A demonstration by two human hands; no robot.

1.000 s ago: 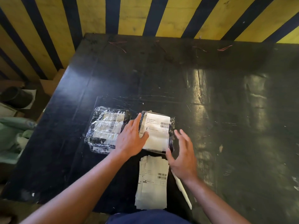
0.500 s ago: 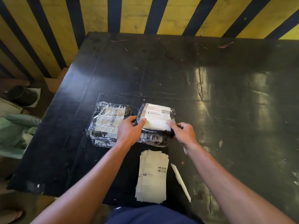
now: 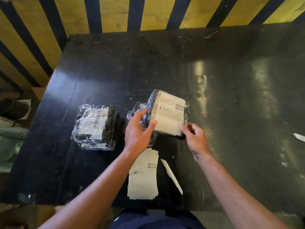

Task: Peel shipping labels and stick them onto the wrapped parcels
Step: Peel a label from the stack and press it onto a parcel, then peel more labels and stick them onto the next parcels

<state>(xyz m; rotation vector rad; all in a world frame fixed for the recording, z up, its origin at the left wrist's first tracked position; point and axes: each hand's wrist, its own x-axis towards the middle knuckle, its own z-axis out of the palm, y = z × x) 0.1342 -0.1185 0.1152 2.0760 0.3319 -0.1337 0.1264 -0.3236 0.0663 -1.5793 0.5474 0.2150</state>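
Observation:
A wrapped parcel (image 3: 168,113) with a white shipping label on top is lifted and tilted above the black table (image 3: 231,96). My left hand (image 3: 138,131) grips its near left side, thumb on the label's corner. My right hand (image 3: 194,138) pinches its near right corner. Part of another wrapped parcel (image 3: 134,111) shows behind my left hand. Further left lies a stack of wrapped parcels (image 3: 94,126) with small barcode stickers. A stack of shipping labels (image 3: 143,176) lies near the front edge.
A white backing strip (image 3: 171,176) lies right of the label stack. A paper scrap (image 3: 299,137) sits at the table's right edge. The yellow and black striped wall (image 3: 115,12) stands behind the table. Boxes and green cloth (image 3: 9,142) are on the floor at left.
Both hands closed on the labelled parcel, then lifted it and carried it to the right, away from the left stack. Another parcel now shows where it lay.

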